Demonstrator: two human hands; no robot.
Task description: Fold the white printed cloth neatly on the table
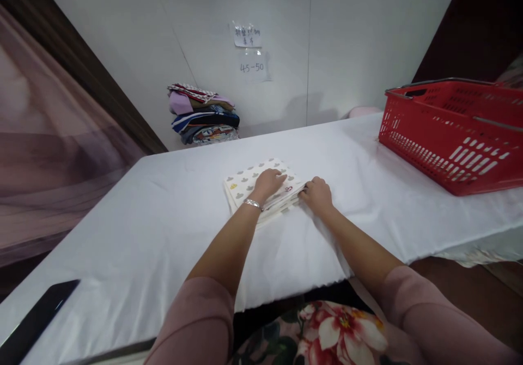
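A folded white cloth (250, 178) with a grey print, one yellow figure and a dark red mark lies in several layers on the white-covered table (163, 223). On its top layer rests my left hand (269, 184), flat with the fingers stretched out and a silver bracelet at the wrist. My right hand (318, 195) is at the cloth's right corner, its fingers curled around the edge and partly hidden by it.
To the right stands a red plastic basket (441, 141) with metal handles. A pile of folded clothes (204, 115) sits beyond the far edge, below paper signs (247, 35) on the wall. A dark phone-like slab (36, 318) lies at the near left, by a sheer pink curtain (53, 131).
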